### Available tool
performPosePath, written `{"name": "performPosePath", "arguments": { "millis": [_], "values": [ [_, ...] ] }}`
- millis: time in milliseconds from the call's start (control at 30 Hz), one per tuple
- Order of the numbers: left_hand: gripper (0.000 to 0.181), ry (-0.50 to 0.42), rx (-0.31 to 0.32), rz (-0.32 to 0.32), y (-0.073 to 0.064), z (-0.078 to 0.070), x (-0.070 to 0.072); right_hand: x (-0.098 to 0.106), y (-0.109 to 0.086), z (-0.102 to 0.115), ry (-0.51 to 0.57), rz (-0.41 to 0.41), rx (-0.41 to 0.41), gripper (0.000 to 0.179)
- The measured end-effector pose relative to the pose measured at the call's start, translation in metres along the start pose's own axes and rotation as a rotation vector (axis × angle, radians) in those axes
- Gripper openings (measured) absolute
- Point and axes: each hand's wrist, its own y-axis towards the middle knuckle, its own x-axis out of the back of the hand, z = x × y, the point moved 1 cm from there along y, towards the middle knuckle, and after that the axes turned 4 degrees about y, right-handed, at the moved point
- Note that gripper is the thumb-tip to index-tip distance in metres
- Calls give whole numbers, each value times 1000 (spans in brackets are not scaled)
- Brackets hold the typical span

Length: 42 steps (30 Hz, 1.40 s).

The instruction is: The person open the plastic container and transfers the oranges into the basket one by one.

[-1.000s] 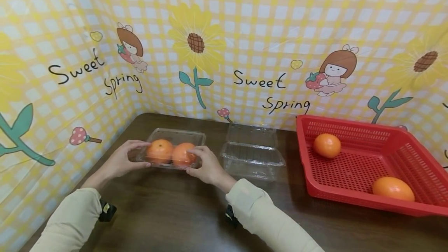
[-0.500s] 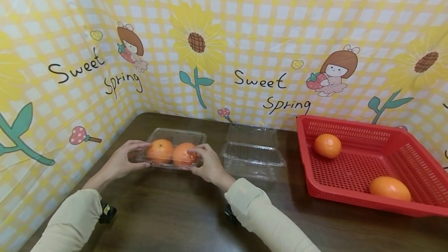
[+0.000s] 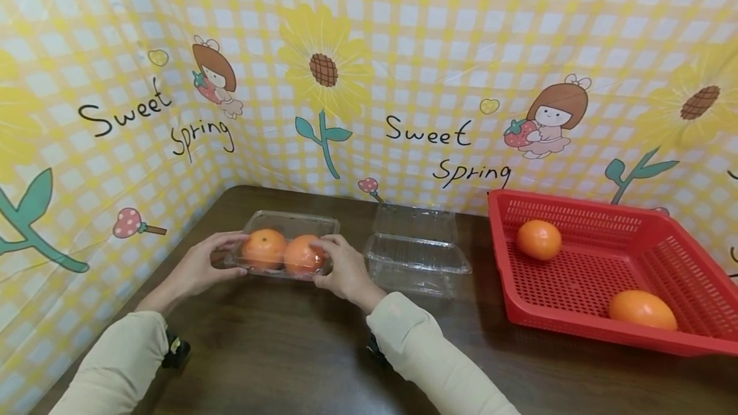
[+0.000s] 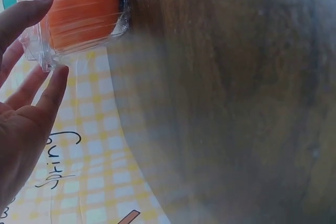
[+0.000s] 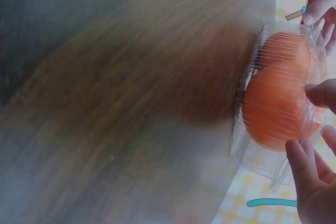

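Observation:
In the head view, a clear plastic clamshell box (image 3: 300,221) sits at the left of the table with two oranges in it. The left orange (image 3: 264,248) and the right orange (image 3: 303,255) lie side by side, and a clear panel rises behind them. My left hand (image 3: 202,266) grips the box's left end between thumb and fingers. At the other end, my right hand (image 3: 348,274) holds the right side, its thumb low at the front corner. From the right wrist, the box's ribbed wall (image 5: 252,153) shows in front of the oranges.
A second clamshell box (image 3: 418,255), lid up, stands just right of my right hand. Farther right is a red perforated basket (image 3: 507,300) holding an orange (image 3: 539,240) at the back and another orange (image 3: 642,310) near the front. A patterned cloth (image 3: 369,82) hangs behind the table.
My right hand's fingers have shifted slightly at the box's right end. The front orange in the basket has moved a little left. My left hand and the box look nearly still.

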Motion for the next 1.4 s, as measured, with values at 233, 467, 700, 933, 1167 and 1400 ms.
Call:
{"name": "performPosePath", "arguments": {
  "millis": [233, 467, 700, 933, 1167, 1400],
  "values": [
    [58, 39, 15, 42, 2, -1, 4, 0, 3, -1, -15, 6, -3, 54],
    [56, 61, 14, 49, 1, 0, 6, 0, 4, -2, 18, 20, -3, 56],
    [53, 33, 38, 55, 1, 4, 7, 2, 4, -3, 49, 35, 3, 53],
    [51, -15, 59, 59, 4, 5, 9, 2, 4, -5, 70, 22, 41, 49],
    [51, -4, 75, 65, 6, 6, 10, 2, 4, -5, 30, -1, 72, 47],
    [50, -9, 61, 39, 3, 4, 8, -2, 1, -5, 19, -13, 76, 46]
  ]
}}
